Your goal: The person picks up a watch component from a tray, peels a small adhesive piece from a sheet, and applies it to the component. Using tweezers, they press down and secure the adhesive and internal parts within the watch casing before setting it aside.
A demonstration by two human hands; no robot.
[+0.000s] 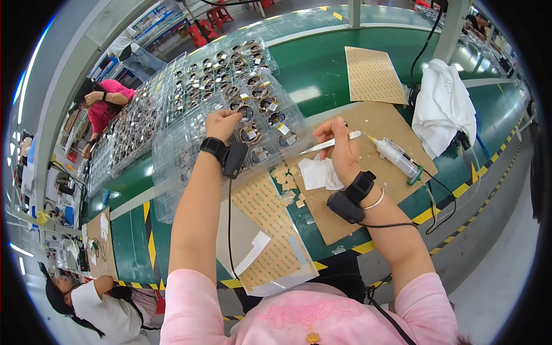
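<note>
My left hand (222, 124) reaches over a clear plastic tray (172, 154) holding several dark round parts. Its thumb and fingers are pinched together at the edge of one round part (246, 112); whatever lies between the fingertips is too small to make out. In my right hand (340, 150) is a pair of silver tweezers (319, 146), with the tips pointing left toward the tray's right edge. Below this hand lies a crumpled white tissue (318, 173) on a brown board (333, 215). Small tan pieces (286, 179) are scattered beside the tissue.
A syringe (397, 158) with a yellow tip lies right of my right hand, near a white cloth (444, 109). Printed tan sheets (372, 75) rest on the green bench (307, 86). More filled trays (129, 144) stand leftward. A person in pink (115, 95) works there.
</note>
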